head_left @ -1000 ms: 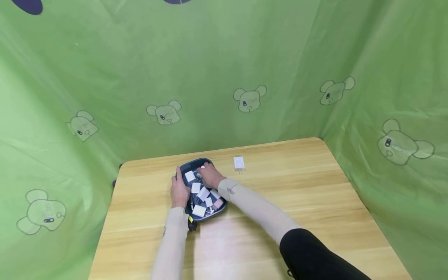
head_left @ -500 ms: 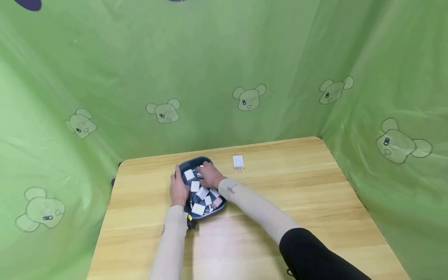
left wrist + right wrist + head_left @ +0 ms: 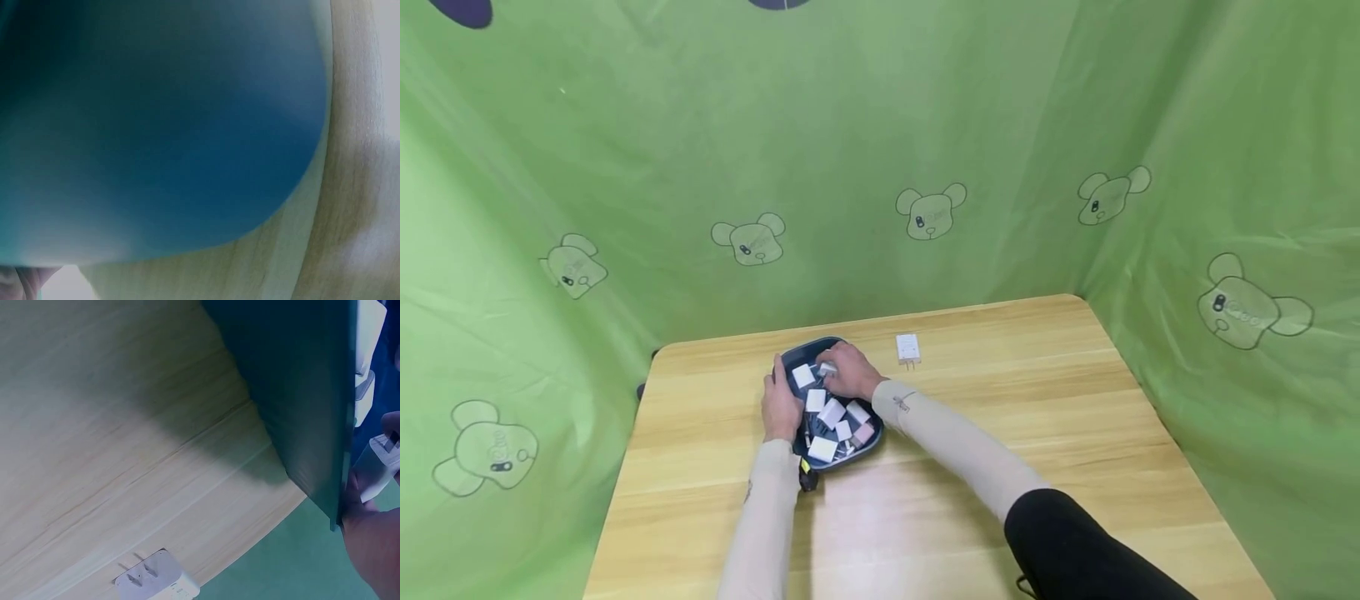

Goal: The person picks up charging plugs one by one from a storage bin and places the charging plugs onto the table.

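Observation:
My left hand point(image 3: 781, 408) grips the left side of a dark blue plastic bin point(image 3: 797, 357), thumb at the rim. Inside the bin lie several white charger plugs point(image 3: 822, 449), a pink one point(image 3: 863, 433) and small dark pieces. The right hand point(image 3: 853, 372) reaches over the far right rim and pinches a white charger point(image 3: 375, 472) between thumb and fingers, with its prong end pointing up in the right wrist view. The outer wall of the bin point(image 3: 187, 137) fills most of the left wrist view.
On the wooden table point(image 3: 1037, 400) another white charger plug point(image 3: 907, 347) lies flat, right of the bin, prongs toward me. A green curtain point(image 3: 842, 275) with mouse-head prints hangs behind and at both sides. A small black object with a yellow mark point(image 3: 808, 477) is by the left wrist.
My right hand has turned slightly, and the white charger in its fingers shows more than before. The left hand keeps its place on the bin.

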`<state>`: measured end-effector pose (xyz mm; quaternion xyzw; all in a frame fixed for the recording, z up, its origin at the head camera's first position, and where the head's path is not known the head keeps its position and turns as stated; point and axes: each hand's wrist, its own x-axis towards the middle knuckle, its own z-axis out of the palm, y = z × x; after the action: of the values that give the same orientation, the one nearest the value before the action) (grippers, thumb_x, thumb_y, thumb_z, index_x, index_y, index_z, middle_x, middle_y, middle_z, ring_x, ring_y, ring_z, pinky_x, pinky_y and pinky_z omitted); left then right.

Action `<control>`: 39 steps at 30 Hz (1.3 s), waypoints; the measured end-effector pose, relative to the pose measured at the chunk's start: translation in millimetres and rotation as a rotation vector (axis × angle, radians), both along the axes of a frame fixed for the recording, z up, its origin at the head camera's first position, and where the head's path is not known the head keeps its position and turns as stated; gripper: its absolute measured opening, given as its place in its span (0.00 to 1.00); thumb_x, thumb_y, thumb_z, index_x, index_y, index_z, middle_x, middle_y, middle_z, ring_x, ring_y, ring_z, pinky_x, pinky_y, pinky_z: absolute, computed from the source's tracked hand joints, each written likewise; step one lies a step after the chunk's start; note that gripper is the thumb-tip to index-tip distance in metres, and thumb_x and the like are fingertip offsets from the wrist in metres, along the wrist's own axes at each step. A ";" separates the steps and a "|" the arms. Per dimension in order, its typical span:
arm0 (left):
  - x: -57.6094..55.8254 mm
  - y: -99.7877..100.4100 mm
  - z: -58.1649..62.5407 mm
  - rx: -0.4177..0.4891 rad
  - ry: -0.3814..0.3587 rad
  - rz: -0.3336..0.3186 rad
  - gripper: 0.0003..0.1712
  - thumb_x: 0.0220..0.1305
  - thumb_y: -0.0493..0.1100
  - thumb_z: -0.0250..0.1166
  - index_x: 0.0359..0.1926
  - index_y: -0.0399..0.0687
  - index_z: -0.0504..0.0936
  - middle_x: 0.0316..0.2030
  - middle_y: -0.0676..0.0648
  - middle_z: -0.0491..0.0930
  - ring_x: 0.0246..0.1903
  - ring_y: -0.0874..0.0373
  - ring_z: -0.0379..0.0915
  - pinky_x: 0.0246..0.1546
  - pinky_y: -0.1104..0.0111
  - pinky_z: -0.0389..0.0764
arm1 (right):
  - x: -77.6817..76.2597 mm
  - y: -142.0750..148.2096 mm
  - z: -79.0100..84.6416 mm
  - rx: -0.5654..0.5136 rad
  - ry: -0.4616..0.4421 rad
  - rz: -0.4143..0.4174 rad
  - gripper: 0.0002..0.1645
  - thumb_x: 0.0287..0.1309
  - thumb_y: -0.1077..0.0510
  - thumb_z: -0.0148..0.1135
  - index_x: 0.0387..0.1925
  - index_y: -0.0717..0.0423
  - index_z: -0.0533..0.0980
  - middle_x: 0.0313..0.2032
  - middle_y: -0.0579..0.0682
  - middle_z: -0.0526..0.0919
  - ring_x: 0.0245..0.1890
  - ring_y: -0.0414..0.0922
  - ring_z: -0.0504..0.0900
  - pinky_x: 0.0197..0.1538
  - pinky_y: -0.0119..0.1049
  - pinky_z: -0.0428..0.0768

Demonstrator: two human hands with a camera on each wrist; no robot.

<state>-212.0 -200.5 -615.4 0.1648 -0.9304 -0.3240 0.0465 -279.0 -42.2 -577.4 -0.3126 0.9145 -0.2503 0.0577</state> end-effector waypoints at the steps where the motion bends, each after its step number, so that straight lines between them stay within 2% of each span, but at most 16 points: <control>1: -0.2 -0.1 -0.4 -0.003 0.001 0.001 0.56 0.56 0.27 0.65 0.81 0.50 0.48 0.66 0.27 0.67 0.49 0.30 0.78 0.55 0.44 0.81 | 0.7 0.6 1.2 -0.009 -0.010 -0.001 0.24 0.56 0.59 0.66 0.57 0.56 0.81 0.52 0.57 0.85 0.54 0.51 0.80 0.61 0.44 0.80; 9: -0.5 -1.1 -2.5 0.015 -0.024 0.002 0.58 0.56 0.27 0.66 0.82 0.52 0.46 0.68 0.28 0.65 0.56 0.31 0.76 0.62 0.45 0.78 | 4.2 4.6 8.6 -0.032 -0.083 -0.015 0.29 0.62 0.50 0.69 0.62 0.55 0.77 0.55 0.58 0.82 0.54 0.51 0.80 0.60 0.45 0.80; 12: 0.3 -0.7 -3.1 0.022 -0.038 0.001 0.58 0.57 0.27 0.65 0.82 0.52 0.45 0.69 0.28 0.64 0.56 0.31 0.76 0.62 0.45 0.79 | 3.8 6.0 9.9 -0.037 -0.093 -0.009 0.30 0.61 0.48 0.70 0.63 0.54 0.77 0.56 0.58 0.82 0.54 0.51 0.80 0.59 0.45 0.81; 16: 0.9 -0.2 -2.9 0.027 -0.029 -0.002 0.57 0.57 0.27 0.65 0.82 0.52 0.46 0.68 0.28 0.65 0.55 0.31 0.76 0.60 0.45 0.79 | 1.7 8.3 12.5 -0.031 -0.060 0.007 0.31 0.61 0.46 0.69 0.63 0.51 0.77 0.56 0.56 0.82 0.53 0.49 0.80 0.58 0.44 0.81; 23: 1.4 1.0 -2.2 0.025 -0.017 0.002 0.58 0.55 0.27 0.66 0.82 0.52 0.46 0.67 0.27 0.66 0.55 0.30 0.76 0.60 0.44 0.79 | -1.2 13.8 20.9 -0.034 -0.066 0.012 0.31 0.61 0.48 0.70 0.64 0.51 0.76 0.56 0.56 0.81 0.51 0.49 0.80 0.55 0.43 0.83; 29: 2.6 2.1 -1.3 0.040 -0.024 0.009 0.57 0.56 0.26 0.65 0.82 0.53 0.46 0.67 0.28 0.65 0.55 0.29 0.76 0.60 0.43 0.79 | -3.6 21.0 31.4 -0.065 -0.080 0.002 0.30 0.61 0.50 0.69 0.64 0.51 0.76 0.60 0.57 0.79 0.57 0.51 0.79 0.61 0.47 0.81; 32: 2.3 1.9 -1.4 0.048 -0.024 0.009 0.57 0.57 0.26 0.64 0.82 0.53 0.46 0.67 0.28 0.65 0.56 0.29 0.75 0.61 0.43 0.78 | -5.7 26.3 37.2 -0.082 -0.055 -0.007 0.30 0.61 0.49 0.69 0.64 0.51 0.76 0.61 0.56 0.79 0.59 0.51 0.78 0.63 0.48 0.80; 39: 1.9 0.7 -2.5 0.044 -0.022 0.009 0.56 0.59 0.27 0.64 0.82 0.54 0.46 0.69 0.28 0.64 0.58 0.29 0.74 0.64 0.43 0.76 | -15.3 43.1 42.4 -0.126 -0.041 -0.056 0.33 0.59 0.49 0.71 0.64 0.54 0.76 0.59 0.56 0.81 0.56 0.51 0.80 0.59 0.46 0.82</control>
<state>-210.1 -199.8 -617.9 0.1737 -0.9228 -0.3422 0.0340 -294.3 0.9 -535.0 -0.2846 0.9040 -0.3152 0.0499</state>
